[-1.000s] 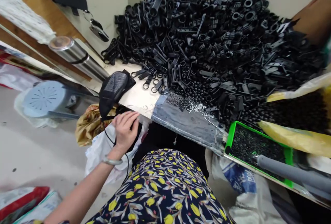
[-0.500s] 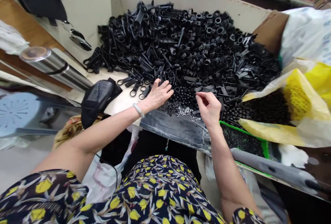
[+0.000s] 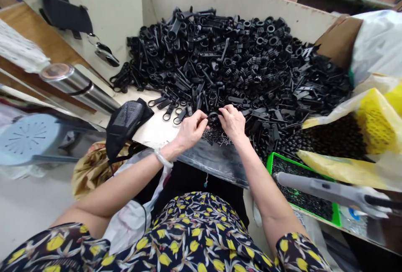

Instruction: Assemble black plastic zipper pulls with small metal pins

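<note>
Both the left hand and the right hand are half curled, their fingertips facing each other a little apart at the front of a heap of black parts. A black ring-shaped part shows between them; whether either one pinches it, I cannot tell. The left thumb and forefinger are drawn close together (a pale bracelet circles that wrist), while the right fingers bend inward. Small silvery pins lie just in front, on the tabletop.
</note>
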{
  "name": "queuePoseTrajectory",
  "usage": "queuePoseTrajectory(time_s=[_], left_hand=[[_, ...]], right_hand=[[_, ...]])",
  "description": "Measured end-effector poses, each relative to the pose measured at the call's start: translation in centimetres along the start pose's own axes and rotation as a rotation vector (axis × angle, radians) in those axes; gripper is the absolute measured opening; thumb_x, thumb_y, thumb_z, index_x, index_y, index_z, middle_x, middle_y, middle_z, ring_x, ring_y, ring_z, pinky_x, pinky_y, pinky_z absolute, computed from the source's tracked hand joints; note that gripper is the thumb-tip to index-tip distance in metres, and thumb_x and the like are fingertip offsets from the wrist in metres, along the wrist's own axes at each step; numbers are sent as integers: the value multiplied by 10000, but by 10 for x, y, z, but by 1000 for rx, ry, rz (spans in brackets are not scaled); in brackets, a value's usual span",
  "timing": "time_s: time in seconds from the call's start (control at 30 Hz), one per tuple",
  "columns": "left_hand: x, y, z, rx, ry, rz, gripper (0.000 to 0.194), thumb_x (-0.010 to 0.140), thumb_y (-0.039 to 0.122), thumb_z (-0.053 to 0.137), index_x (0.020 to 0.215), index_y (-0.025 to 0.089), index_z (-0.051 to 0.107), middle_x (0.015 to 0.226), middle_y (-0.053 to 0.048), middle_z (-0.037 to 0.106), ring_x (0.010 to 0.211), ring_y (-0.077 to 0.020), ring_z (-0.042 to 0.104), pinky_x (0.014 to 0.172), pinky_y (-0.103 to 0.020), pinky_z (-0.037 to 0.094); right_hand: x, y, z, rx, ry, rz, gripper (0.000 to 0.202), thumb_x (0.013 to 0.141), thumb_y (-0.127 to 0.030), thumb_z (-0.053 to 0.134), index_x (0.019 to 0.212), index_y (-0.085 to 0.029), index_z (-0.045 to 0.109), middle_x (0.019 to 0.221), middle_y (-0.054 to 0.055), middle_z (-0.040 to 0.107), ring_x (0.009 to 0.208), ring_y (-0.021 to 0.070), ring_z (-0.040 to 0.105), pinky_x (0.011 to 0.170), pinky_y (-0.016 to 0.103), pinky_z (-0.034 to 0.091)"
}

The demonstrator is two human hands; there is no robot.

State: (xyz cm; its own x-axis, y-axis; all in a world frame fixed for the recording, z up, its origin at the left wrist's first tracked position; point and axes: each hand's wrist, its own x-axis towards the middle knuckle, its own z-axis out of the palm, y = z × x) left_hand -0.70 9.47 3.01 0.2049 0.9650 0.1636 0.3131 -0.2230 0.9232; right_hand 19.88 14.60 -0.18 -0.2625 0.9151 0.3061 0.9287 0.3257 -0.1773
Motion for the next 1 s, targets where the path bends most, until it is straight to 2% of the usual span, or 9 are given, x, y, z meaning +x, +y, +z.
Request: queuePoseTrajectory(time_s=[0.07,0.13,0.2,0.3,0.37,0.47,0.57,0.8,1.0], left_hand=[[-15,4,7,-359,-17,-254,138,1008,334,503,991,198,517,874,-39,730,644,-135,682,602,-244,467],[-27,7,12,-597,-19,-404,137,993,326,513,1014,191,503,878,-42,737,594,-104,624,570,-218,422],[-38,11,14,-699,-17,-481,191,984,313,531,1110,170,530,891,-54,741,602,-92,582,580,-211,399],[-52,17,15,-754,-58,-537,344,975,322,568,1269,144,566,935,-64,729,656,-97,560,617,-220,401],[-60,20,16,-765,-100,-553,381,973,328,579,1307,146,591,938,-49,696,676,-97,547,631,-225,402],[-71,25,20,-699,-140,-535,361,984,318,564,1305,160,613,937,-31,649,680,-95,525,643,-232,406],[-79,28,25,-564,-179,-474,318,997,316,546,1267,172,633,926,-26,635,699,-109,536,665,-247,428],[-89,26,27,-379,-249,-430,342,1014,274,491,1316,174,617,759,3,599,699,-142,561,678,-267,463],[-97,25,33,-526,-226,-449,313,1003,280,500,1277,174,607,1028,-59,669,792,-139,650,736,-272,536]], right_hand=[[-1,0,-2,110,77,43,247,1013,-300,600,1195,-203,735,1201,111,690,1030,245,632,878,364,493],[-8,-4,-9,305,176,109,261,1016,-324,592,1186,-197,743,1159,101,690,953,215,649,869,357,521],[-24,-13,-19,566,221,189,317,1013,-365,594,1262,-212,716,1079,71,696,849,179,653,821,340,553],[-61,-30,-34,968,127,299,500,967,-403,671,1442,-268,591,988,19,707,770,156,671,741,317,597],[-85,-42,-41,1103,75,348,406,942,-403,711,1326,-275,680,990,23,716,763,154,692,742,320,628],[-110,-53,-45,1141,50,362,229,946,-396,710,1121,-270,787,1123,60,699,786,153,700,744,332,660],[-120,-57,-46,1110,62,347,220,965,-362,689,1149,-308,797,1174,55,644,825,145,699,753,327,674],[-131,-59,-45,997,93,305,252,987,-297,668,1210,-324,780,1032,39,673,824,154,712,743,322,657],[-141,-65,-41,863,151,289,247,993,-274,661,1206,-302,782,997,41,708,814,157,708,742,322,624]])
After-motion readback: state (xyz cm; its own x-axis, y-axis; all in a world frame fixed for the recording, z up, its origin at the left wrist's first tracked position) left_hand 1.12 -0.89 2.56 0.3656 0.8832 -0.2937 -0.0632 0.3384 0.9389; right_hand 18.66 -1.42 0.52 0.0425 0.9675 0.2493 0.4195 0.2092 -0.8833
